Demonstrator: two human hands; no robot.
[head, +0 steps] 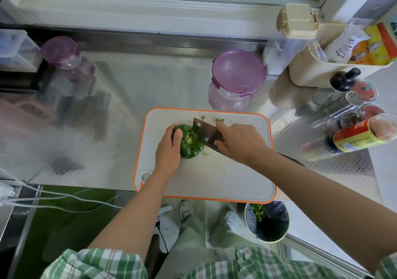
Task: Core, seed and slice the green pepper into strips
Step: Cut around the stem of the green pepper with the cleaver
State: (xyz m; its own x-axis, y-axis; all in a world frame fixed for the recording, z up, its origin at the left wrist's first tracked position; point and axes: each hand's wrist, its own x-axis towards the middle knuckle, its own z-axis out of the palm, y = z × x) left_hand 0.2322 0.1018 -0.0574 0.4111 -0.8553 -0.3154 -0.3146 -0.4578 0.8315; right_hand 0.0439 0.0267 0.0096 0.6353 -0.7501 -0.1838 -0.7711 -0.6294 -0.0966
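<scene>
A whole dark green pepper [191,147] lies on the white cutting board with an orange rim [225,177], its pale cut stem end facing up. My left hand [168,149] grips the pepper's left side, thumb on top. My right hand [237,142] holds a cleaver [204,131] by the handle, forefinger along the spine. The blade stands in the pepper's right side, next to the stem end. Small green scraps [219,120] lie at the board's far edge.
A purple-lidded jar [236,78] stands just behind the board, another [64,57] at the far left. Bottles and shakers [348,106] and a cream basket [318,63] crowd the right. A bin [267,220] with green scraps sits on the floor by my feet.
</scene>
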